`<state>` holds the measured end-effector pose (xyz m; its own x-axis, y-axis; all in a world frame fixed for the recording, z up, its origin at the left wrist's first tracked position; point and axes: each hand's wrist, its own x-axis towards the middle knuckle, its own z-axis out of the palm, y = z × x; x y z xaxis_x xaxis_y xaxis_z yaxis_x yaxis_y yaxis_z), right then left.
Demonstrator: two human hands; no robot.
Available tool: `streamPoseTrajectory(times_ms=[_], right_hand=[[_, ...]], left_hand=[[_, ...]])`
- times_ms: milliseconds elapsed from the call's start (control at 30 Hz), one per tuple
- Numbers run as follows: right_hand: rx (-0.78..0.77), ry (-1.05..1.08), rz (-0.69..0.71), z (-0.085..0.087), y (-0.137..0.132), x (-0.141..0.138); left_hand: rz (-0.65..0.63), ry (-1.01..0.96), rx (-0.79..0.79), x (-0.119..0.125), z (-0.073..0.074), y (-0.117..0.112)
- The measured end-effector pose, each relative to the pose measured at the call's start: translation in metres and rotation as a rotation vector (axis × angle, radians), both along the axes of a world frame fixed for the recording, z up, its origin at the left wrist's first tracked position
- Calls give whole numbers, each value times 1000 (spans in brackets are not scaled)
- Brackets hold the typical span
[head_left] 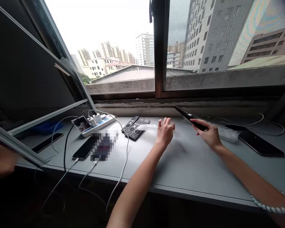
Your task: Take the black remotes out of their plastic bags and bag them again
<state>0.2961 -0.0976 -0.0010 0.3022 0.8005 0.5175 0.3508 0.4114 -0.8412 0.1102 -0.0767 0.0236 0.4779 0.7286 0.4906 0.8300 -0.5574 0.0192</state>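
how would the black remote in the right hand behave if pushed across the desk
Probably stiff: the black remote juts straight from the right hand without sagging. Likely light, since it is held by one end. It looks flat and slim, so on the smooth desk it should slide, not roll.

Daylight floods in through the window (114, 47) at 12 o'clock, its sky blown out white. The tabletop (192, 164) has a soft sheen, with a faint shadow below the slightly smeared left hand (165, 131). The black remote (188, 117) in the right hand (209, 134) is nearly a silhouette. It is near-black at 9 and 6 o'clock. The edges bow, and there is rainbow moiré at 1 o'clock.
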Motion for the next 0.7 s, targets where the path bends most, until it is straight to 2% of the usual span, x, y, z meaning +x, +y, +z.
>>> streamPoseTrajectory(times_ms=[100,233,433,533,700], right_hand=[[3,-28,-33,-4,3,4],[51,-120,-85,-6,4,9],[250,-509,-156,6,-5,16],[286,-672,-170,11,-12,18],[395,-854,-243,11,-17,15]], left_hand=[[15,92,-175,3,-12,1],[38,82,-225,2,-16,2],[73,-28,-173,-3,-13,9],[112,-53,-102,-6,-11,11],[276,-112,38,-13,-5,9]])
